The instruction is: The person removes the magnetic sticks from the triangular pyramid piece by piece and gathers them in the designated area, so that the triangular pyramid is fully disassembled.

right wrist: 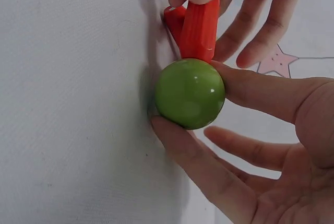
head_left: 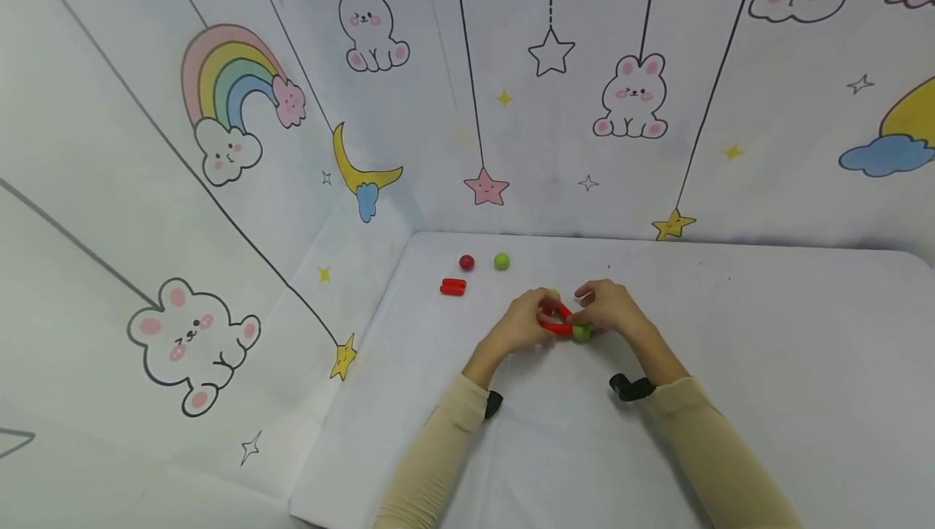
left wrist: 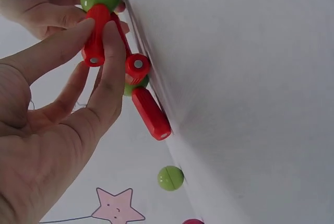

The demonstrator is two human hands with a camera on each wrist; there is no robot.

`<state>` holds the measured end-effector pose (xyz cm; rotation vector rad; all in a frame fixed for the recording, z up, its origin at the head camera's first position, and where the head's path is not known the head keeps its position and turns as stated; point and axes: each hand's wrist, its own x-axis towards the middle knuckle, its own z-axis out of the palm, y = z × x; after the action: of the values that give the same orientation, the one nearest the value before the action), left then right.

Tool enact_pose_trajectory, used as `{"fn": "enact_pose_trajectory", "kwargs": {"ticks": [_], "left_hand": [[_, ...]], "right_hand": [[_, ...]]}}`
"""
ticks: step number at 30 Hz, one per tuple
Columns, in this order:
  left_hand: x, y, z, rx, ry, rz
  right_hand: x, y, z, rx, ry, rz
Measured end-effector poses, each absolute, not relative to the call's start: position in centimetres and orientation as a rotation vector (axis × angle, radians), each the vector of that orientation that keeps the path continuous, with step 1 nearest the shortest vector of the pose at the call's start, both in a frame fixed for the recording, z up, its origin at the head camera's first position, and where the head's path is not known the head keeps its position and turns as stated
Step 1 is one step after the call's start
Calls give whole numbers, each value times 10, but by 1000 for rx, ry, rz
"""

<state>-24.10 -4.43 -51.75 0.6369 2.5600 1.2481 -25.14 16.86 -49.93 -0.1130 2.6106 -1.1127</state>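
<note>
- head view: both forearms reach in from the bottom and angle inward, so the left hand point(head_left: 527, 322) and right hand point(head_left: 608, 307) meet over the counter point(head_left: 767, 399).
- the left hand's grip pinches a red stick point(left wrist: 96, 36) between thumb and forefinger; its other fingers bend loosely behind.
- the right hand's grip pinches the near green ball point(right wrist: 190, 94), thumb and one finger on opposite sides, probably so that it cannot roll.
- the held stick's end meets that ball; holding one piece in each hand likely keeps the joint steady and in line. whether it is fully seated, i cannot tell.
- a far green ball point(left wrist: 136, 85) sits just beyond the left fingers, with more red sticks point(left wrist: 151, 114) around it; the hand partly hides how they join.
- a red ball point(head_left: 467, 263), a loose green ball point(head_left: 501, 261) and a pair of red sticks point(head_left: 453, 287) lie to the left, apart from the hands, seemingly set aside to leave working room.
</note>
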Motion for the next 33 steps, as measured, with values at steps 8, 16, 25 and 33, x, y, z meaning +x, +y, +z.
{"fn": "enact_pose_trajectory", "kwargs": {"ticks": [8, 16, 25, 33], "left_hand": [[-242, -51, -517, 533, 2466, 1459], [-244, -55, -513, 451, 2486, 1446], [-249, -59, -516, 404, 2489, 1442], [-253, -65, -512, 396, 2504, 1405]], "right_hand": [[-251, 170, -499, -152, 2534, -1154], [-252, 168, -500, -118, 2415, -1288], [-252, 162, -501, -89, 2463, -1245], [-252, 164, -499, -75, 2476, -1223]]}}
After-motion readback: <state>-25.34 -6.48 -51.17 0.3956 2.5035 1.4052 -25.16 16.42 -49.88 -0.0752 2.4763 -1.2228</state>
